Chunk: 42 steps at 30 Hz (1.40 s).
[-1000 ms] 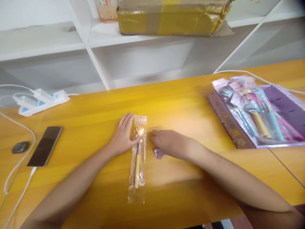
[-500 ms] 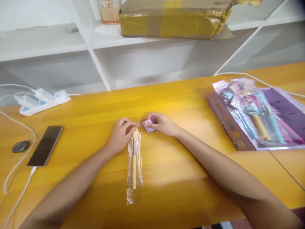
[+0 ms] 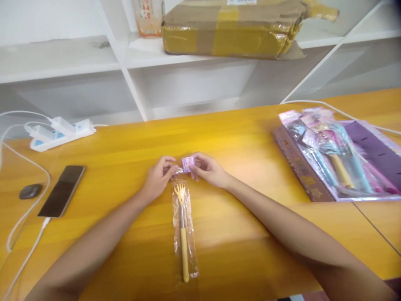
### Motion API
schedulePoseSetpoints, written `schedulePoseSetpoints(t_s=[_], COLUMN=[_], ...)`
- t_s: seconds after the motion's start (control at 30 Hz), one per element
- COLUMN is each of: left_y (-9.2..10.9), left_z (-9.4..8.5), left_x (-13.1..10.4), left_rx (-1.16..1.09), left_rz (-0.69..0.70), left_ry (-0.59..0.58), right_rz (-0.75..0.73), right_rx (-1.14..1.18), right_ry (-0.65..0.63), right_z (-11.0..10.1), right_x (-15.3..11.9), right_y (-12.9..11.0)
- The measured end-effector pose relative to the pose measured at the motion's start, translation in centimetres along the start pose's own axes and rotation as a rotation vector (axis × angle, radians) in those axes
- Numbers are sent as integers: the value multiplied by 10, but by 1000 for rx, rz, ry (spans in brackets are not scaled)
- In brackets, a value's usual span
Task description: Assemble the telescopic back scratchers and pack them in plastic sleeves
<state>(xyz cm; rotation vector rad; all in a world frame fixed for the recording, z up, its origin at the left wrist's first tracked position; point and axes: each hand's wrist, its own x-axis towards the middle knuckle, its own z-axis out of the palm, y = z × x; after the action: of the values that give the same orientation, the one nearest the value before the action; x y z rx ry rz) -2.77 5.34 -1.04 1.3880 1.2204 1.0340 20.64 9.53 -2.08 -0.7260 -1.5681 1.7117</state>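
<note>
A yellow back scratcher [image 3: 184, 251], with a hand-shaped head and a metal shaft, lies in a clear plastic bag [image 3: 194, 255] on the table. My left hand [image 3: 159, 177] is closed at the bag's top end, pinching the clear film just above the scratcher's head. Between the thumb and fingers of my right hand [image 3: 210, 170] is a small purple card [image 3: 188, 164], printed side up. The card is beside the pinched film; whether the two touch I cannot tell.
On the right, a purple display box [image 3: 322, 190] holds several bagged back scratchers [image 3: 341, 167]. A phone [image 3: 62, 190] on a white cable, a black mouse [image 3: 30, 191] and a power strip [image 3: 64, 134] lie left. A taped carton [image 3: 232, 35] sits on the shelf behind.
The bagged back scratcher has shifted toward me and slightly right. My right hand has brought the purple card left, to the bag's top end, and turned its face flatter.
</note>
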Motion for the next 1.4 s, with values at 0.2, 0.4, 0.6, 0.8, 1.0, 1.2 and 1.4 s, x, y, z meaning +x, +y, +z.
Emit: schedulePoseSetpoints(t_s=[0.2, 0.4, 0.6, 0.8, 1.0, 1.2, 1.4], left_y=[1, 3, 2, 2, -3, 1, 3], left_z=[3, 3, 2, 4, 3, 4, 1], left_x=[-2, -2, -1, -3, -1, 0, 0], left_rx=[-82, -11, -46, -16, -4, -58, -95], left_rz=[28, -16, -5, -10, -49, -51, -50], left_ry=[-133, -61, -80, -89, -64, -44, -60], right_rz=[-114, -687, -750, -508, -496, -512, -572], right_rx=[-185, -637, -912, -610, -679, -808, -911], right_ry=[82, 206, 112, 199, 139, 161, 178], right_z=[2, 0, 5, -5, -9, -10, -10], right_x=[-2, -9, -11, -3, -4, -6, -5], right_y=[4, -7, 1, 11, 14, 11, 6])
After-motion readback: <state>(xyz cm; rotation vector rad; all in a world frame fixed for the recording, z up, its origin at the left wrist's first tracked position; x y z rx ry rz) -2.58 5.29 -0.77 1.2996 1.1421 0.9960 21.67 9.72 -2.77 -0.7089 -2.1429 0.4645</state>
